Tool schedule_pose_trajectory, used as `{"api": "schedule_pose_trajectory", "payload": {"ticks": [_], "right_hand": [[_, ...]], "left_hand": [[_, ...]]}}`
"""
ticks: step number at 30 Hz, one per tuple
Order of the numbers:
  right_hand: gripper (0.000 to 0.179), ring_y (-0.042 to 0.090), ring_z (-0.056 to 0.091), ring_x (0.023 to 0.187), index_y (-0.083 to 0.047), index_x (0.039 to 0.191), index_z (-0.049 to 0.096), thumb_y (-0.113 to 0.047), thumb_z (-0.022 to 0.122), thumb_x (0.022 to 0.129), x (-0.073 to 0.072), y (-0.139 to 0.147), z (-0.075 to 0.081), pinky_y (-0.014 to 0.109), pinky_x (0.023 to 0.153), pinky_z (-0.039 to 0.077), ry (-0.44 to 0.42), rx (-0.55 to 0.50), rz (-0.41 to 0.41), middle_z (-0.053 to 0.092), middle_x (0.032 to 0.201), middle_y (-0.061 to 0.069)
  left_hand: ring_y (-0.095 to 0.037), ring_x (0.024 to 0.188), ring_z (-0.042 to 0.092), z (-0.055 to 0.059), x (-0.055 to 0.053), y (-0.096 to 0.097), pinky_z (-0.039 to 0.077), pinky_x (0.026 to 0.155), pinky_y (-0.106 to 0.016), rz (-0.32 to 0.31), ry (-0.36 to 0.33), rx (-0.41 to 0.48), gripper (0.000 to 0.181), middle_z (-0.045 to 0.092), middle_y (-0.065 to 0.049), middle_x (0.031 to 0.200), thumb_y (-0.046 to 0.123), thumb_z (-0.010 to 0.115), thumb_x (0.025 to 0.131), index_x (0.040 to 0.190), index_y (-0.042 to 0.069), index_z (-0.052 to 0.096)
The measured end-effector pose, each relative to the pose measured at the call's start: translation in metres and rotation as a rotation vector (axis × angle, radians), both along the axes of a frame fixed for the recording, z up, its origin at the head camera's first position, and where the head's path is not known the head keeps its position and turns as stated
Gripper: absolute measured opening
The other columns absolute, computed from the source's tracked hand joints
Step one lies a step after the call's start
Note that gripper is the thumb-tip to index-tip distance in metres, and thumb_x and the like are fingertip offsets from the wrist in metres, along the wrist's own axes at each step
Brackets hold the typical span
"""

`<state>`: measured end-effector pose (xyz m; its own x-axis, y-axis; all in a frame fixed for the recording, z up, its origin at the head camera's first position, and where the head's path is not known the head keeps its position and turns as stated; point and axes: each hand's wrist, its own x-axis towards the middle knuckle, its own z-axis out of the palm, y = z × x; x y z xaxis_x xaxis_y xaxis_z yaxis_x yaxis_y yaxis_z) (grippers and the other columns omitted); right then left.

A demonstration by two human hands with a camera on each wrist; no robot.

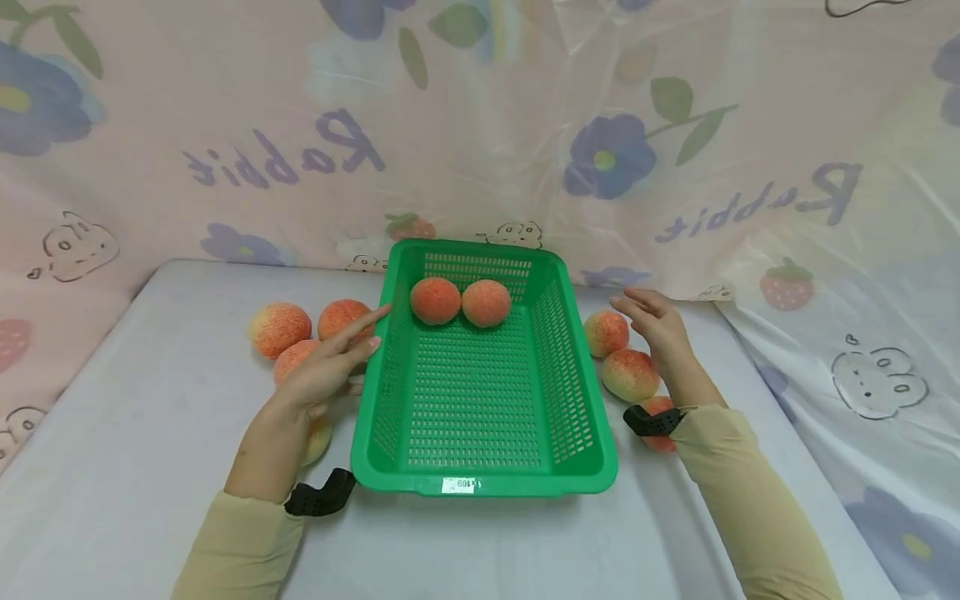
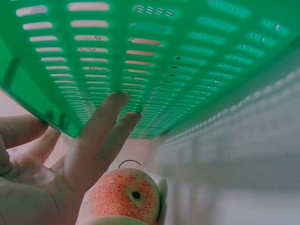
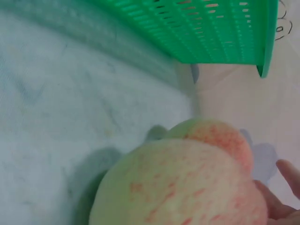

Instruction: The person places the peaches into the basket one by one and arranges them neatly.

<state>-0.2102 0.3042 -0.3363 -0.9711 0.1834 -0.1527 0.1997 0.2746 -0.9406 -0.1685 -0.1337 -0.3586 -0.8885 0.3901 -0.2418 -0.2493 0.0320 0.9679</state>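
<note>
A green plastic basket with slotted walls stands mid-table, with two peaches side by side at its far end. My left hand is at the basket's left rim; in the left wrist view two straight fingers touch the outer wall below the rim. Over the peaches on the right, my right hand is raised with fingers extended toward the basket, holding nothing. Nearest to it are a far peach and a middle peach; a third peach is partly hidden under that wrist.
Left of the basket lie several more peaches, some partly behind my left hand. A white cloth covers the table. Behind it hangs a patterned curtain. A small white label is on the basket's near rim.
</note>
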Motion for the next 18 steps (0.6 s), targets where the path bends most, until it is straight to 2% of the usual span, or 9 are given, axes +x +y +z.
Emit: {"api": "schedule_pose_trajectory", "payload": {"ticks": [4, 8, 13, 18], "right_hand": [[0.074, 0.027, 0.024, 0.144, -0.018, 0.151, 0.033, -0.043, 0.065, 0.089, 0.000, 0.004, -0.003, 0.042, 0.118, 0.021, -0.077, -0.008, -0.009, 0.032, 0.155, 0.012], [0.075, 0.029, 0.019, 0.146, -0.021, 0.151, 0.031, -0.042, 0.067, 0.088, -0.002, 0.006, -0.004, 0.043, 0.119, 0.019, -0.111, -0.017, -0.012, 0.029, 0.155, 0.013], [0.082, 0.034, 0.015, 0.146, -0.018, 0.154, 0.024, -0.042, 0.068, 0.088, -0.006, 0.009, -0.007, 0.048, 0.118, 0.018, -0.169, 0.039, 0.052, 0.017, 0.159, 0.015], [0.082, 0.035, 0.020, 0.144, -0.012, 0.154, 0.021, -0.036, 0.066, 0.090, -0.012, 0.015, -0.012, 0.047, 0.117, 0.024, -0.212, 0.087, 0.121, 0.012, 0.160, 0.015]], "left_hand": [[-0.014, 0.099, 0.065, 0.000, 0.000, -0.001, 0.056, 0.081, -0.034, -0.001, 0.003, 0.007, 0.053, 0.053, -0.015, 0.131, 0.025, 0.041, 0.104, 0.153, 0.033, 0.022], [-0.015, 0.099, 0.066, 0.000, 0.001, -0.001, 0.057, 0.080, -0.034, -0.006, 0.011, 0.005, 0.053, 0.053, -0.016, 0.133, 0.026, 0.041, 0.104, 0.153, 0.033, 0.022], [-0.015, 0.099, 0.067, 0.000, 0.001, -0.001, 0.057, 0.079, -0.034, -0.001, 0.014, 0.000, 0.053, 0.052, -0.017, 0.133, 0.025, 0.041, 0.104, 0.153, 0.033, 0.022], [-0.015, 0.099, 0.067, 0.001, 0.002, -0.001, 0.057, 0.079, -0.033, 0.002, 0.014, -0.003, 0.053, 0.053, -0.016, 0.132, 0.025, 0.041, 0.104, 0.153, 0.033, 0.022]]}}
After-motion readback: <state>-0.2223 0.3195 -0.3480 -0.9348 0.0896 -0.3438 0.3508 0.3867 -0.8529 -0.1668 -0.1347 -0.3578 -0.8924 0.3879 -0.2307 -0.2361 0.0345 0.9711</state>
